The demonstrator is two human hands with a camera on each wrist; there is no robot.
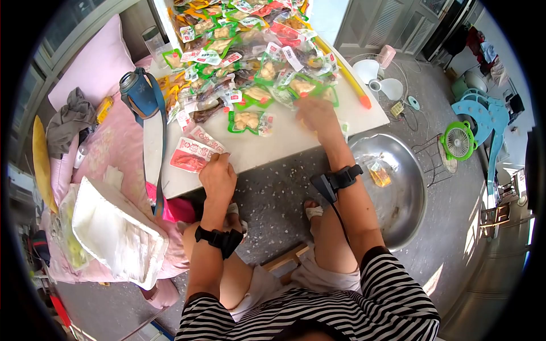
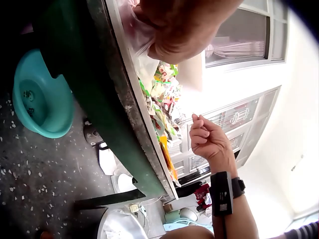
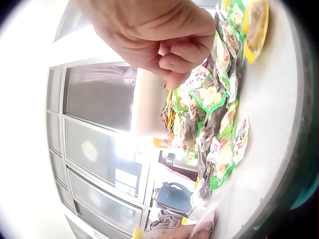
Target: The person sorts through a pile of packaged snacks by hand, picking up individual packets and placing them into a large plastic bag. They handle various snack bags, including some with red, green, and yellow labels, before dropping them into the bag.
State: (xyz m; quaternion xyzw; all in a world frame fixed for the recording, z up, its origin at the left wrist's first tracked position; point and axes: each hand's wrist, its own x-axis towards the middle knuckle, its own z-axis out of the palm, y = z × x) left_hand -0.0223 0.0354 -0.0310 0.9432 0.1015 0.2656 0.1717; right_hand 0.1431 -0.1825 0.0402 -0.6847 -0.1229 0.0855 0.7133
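At the front left of the table, my left hand [image 1: 219,177] grips the edge of a red-and-white food packet [image 1: 189,154]. In the left wrist view, pinkish clear plastic [image 2: 137,29] shows beside that hand. My right hand [image 1: 319,118], blurred in the head view, is above the table's front right part, close to the heap of sealed food packets [image 1: 250,51]. Its fingers are curled, and nothing shows between them in either wrist view. Nearest it on the table are green-edged packets [image 1: 304,86] with pale pieces inside; another green-edged packet [image 1: 248,121] lies between the hands.
A metal basin [image 1: 406,187] holding a yellow packet [image 1: 379,174] stands right of the table. On the left are a blue flask [image 1: 138,94] with a strap and a white foam box [image 1: 116,227]. A yellow-and-red stick [image 1: 344,71] lies along the table's right edge. Beneath is a turquoise basin [image 2: 42,99].
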